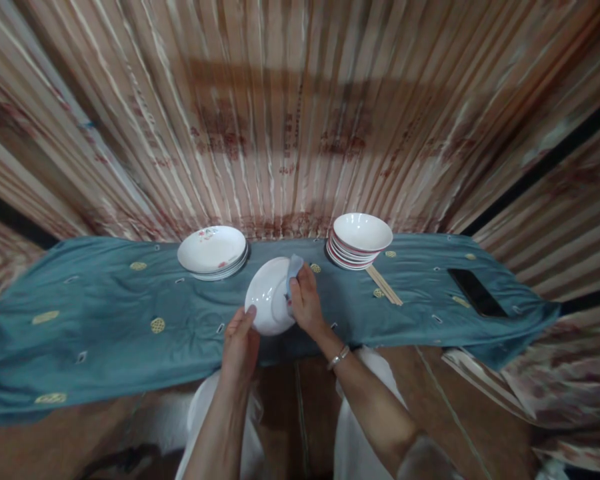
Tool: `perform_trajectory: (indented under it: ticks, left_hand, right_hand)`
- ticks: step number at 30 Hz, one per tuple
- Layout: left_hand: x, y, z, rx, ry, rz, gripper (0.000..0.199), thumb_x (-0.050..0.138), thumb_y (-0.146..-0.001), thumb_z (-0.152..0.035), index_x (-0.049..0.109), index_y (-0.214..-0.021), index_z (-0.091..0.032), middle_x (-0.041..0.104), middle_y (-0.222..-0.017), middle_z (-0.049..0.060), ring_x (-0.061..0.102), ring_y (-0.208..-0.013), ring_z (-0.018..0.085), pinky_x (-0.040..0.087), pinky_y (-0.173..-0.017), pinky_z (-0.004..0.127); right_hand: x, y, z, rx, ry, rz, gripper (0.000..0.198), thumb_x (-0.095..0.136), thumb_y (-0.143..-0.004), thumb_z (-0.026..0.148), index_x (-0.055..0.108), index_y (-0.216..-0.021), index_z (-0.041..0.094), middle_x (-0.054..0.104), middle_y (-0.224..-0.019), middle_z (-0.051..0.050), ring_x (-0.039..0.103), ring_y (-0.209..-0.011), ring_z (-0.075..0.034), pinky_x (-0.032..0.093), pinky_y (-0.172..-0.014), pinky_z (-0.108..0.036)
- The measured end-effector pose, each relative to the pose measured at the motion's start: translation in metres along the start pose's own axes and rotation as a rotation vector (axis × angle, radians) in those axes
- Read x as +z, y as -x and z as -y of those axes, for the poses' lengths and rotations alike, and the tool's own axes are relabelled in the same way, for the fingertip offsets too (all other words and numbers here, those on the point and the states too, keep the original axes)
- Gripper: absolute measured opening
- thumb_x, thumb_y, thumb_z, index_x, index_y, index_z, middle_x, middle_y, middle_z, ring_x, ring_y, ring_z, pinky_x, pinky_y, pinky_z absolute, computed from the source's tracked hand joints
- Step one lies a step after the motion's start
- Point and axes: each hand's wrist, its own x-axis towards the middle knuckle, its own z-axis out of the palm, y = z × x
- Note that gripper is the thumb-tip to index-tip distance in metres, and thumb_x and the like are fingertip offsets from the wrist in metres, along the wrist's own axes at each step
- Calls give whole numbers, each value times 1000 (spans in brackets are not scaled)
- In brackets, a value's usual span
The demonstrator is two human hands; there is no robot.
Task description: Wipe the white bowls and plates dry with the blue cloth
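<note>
A glossy white bowl (265, 293) is held tilted over the front middle of the table. My left hand (240, 343) grips its lower left rim, thumb on the near face and the other fingers mostly behind. A pale blue cloth (295, 267) is pinched in my right hand (307, 303), which presses it to the bowl's right side. Part of that side is covered by the fingers. Behind and to the left stands a stack of white plates (213, 250) with a floral pattern. To the right is a stack of bowls (361, 233) with red-edged rims.
Wooden chopsticks (385, 285) lie just in front of the bowl stack. A black phone (476, 292) rests farther right. The table wears a teal cloth (110, 300) with yellow motifs, and a patterned curtain (290, 133) hangs close behind it.
</note>
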Motion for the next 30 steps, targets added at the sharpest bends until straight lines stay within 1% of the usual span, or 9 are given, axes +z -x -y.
perform_trajectory:
  ticks: [2,4,7,9,13,17,21,24,30]
  left_hand:
    - [0,-1,0,8,17,13,39,84,-56,-30,71,-89,-13,75,-87,9,68,-96,27,49,-92,40]
    - [-2,-3,1,14,29,12,39,83,-57,-29,70,-90,-14,75,-89,9,69,-95,26,50,-91,39]
    - [-6,-6,2,11,35,6,37,83,-58,-28,70,-90,-14,75,-88,9,69,-92,24,50,-90,36]
    - [-10,-8,2,9,32,-6,35,82,-59,-27,70,-89,-13,75,-87,8,70,-90,23,51,-89,34]
    - [-13,-10,1,15,31,-39,29,81,-59,-25,70,-84,-13,75,-81,7,70,-82,21,52,-83,32]
    - [-13,-12,0,18,54,-77,27,83,-56,-23,69,-77,-13,74,-74,4,68,-66,15,53,-73,26]
    - [-15,-14,2,6,48,-76,31,83,-57,-25,69,-81,-12,74,-76,7,69,-69,19,53,-77,32]
    - [-15,-15,3,18,49,-74,34,82,-57,-27,69,-84,-11,74,-78,8,70,-76,22,52,-83,37]
    - [-12,-16,2,30,59,-99,32,83,-57,-25,70,-82,-11,74,-79,8,68,-69,18,52,-82,33]
  right_hand:
    - [-1,6,12,-78,59,48,52,26,-98,33,28,-147,14,28,-154,-14,15,-145,-25,20,-116,-52]
    - [0,13,24,-145,87,99,55,27,-98,31,19,-150,15,18,-157,-12,5,-147,-26,17,-117,-54]
    - [4,24,37,-220,87,142,60,28,-98,29,6,-152,15,11,-159,-12,1,-147,-27,18,-117,-54]
    - [6,31,42,-254,85,165,61,29,-98,28,4,-152,13,9,-159,-15,3,-147,-27,21,-116,-53]
    - [5,45,45,-308,99,248,62,32,-97,29,9,-150,6,12,-157,-19,7,-147,-27,24,-116,-49]
    - [-2,58,41,-367,117,328,63,34,-97,31,11,-150,6,20,-155,-19,7,-147,-26,24,-117,-50]
    - [-11,70,29,-393,128,375,63,38,-96,31,13,-149,7,23,-153,-21,7,-146,-27,28,-115,-51]
    - [-18,76,20,-388,136,380,62,40,-96,29,17,-148,8,28,-152,-21,12,-146,-26,31,-114,-50]
    - [-28,76,3,-358,160,314,58,41,-95,28,24,-147,9,34,-149,-21,21,-144,-25,35,-112,-49]
